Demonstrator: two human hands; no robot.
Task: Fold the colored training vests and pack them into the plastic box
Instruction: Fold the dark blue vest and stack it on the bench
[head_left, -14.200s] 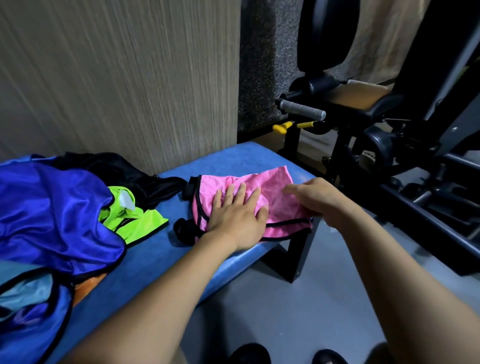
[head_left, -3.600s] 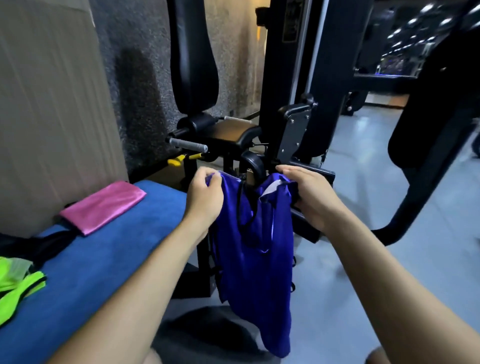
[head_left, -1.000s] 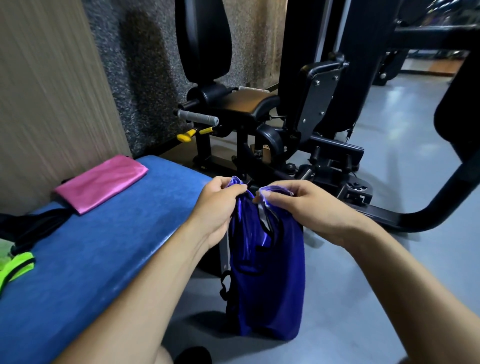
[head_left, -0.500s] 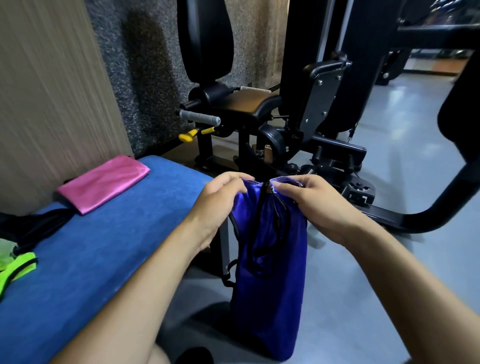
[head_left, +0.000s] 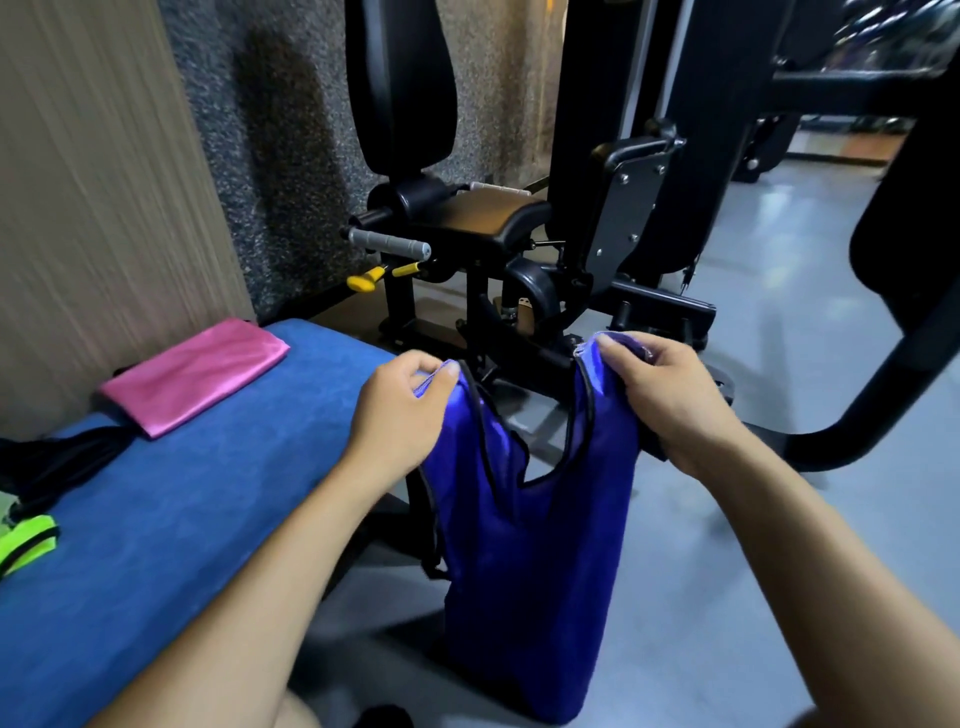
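Blue vest (head_left: 535, 551) is hanging in the air off the end of the blue bench (head_left: 156, 519), above the grey floor, held up by its 2 shoulder straps. The left hand (head_left: 400, 415) is pinching 1 strap between thumb and curled fingers, and the right hand (head_left: 670, 400) is gripping the other the same way, with the neckline sagging open between them.

The step in hand looks like squaring the vest before folding. To do it well, the straps want to be kept level and pulled apart until the front and back panels are lying flat on each other, with the black trim lined up.

Both forearms are reaching forward and slightly down, knuckles up, the hands well apart at the same height.

A folded pink vest (head_left: 195, 374) is lying on the far end of the bench by the wall. The plastic box is not showing.
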